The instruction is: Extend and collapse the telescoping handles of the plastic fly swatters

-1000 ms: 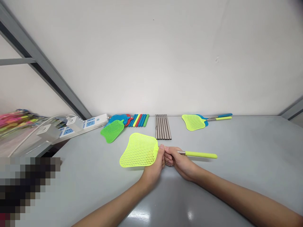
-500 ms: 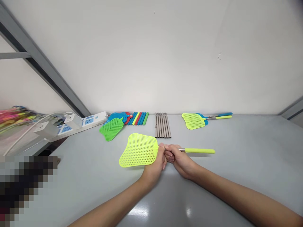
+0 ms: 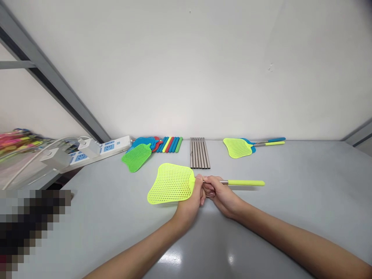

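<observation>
A yellow fly swatter (image 3: 171, 184) is held level over the grey table, its mesh head to the left and its yellow handle to the right. My left hand (image 3: 193, 197) is closed around the neck of the swatter, close to the head. Beside it, my right hand (image 3: 219, 192) grips the metal rod between the neck and the handle. The fingers of both hands meet at the middle, hiding part of the rod. Behind the hands, several metal tubes (image 3: 199, 154) lie side by side.
Several coloured handles (image 3: 171, 145) lie left of the tubes, next to a green swatter head (image 3: 136, 157) and blue and red ones. Yellow and blue swatters (image 3: 238, 148) lie back right. A power strip (image 3: 116, 145) with plugs is at the left. Behind stands a wall.
The swatter and both hands have shifted very slightly to the right, with the grip the same. The view has moved a little.
</observation>
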`<move>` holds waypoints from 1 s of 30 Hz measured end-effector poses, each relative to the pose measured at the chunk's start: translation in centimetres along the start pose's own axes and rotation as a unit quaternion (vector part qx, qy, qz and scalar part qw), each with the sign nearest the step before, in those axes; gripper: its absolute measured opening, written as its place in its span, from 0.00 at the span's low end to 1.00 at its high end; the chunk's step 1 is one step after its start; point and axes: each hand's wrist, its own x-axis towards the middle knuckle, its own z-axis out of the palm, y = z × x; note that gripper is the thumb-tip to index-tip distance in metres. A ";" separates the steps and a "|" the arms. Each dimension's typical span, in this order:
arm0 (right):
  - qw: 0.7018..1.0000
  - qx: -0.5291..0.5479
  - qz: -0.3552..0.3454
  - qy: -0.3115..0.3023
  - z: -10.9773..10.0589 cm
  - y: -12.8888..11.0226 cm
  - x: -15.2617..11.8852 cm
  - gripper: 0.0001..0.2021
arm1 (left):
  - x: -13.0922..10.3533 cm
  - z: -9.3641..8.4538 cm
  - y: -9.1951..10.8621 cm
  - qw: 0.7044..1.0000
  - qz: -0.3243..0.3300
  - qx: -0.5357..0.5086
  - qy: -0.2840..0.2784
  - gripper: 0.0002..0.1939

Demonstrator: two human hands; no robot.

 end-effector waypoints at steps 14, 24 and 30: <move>1.000 0.008 -0.009 -0.012 -0.3 0.2 0.1 0.17 | 0.2 -0.1 -0.3 1.000 0.012 -0.020 -0.002 0.25; 0.998 -0.030 -0.024 -0.046 -0.3 0.2 0.1 0.18 | 0.1 -0.1 -0.1 0.993 -0.016 -0.118 0.000 0.21; 0.995 -0.031 -0.002 -0.091 0.0 -0.2 0.0 0.18 | -0.6 -0.1 0.2 0.981 -0.034 -0.190 0.027 0.27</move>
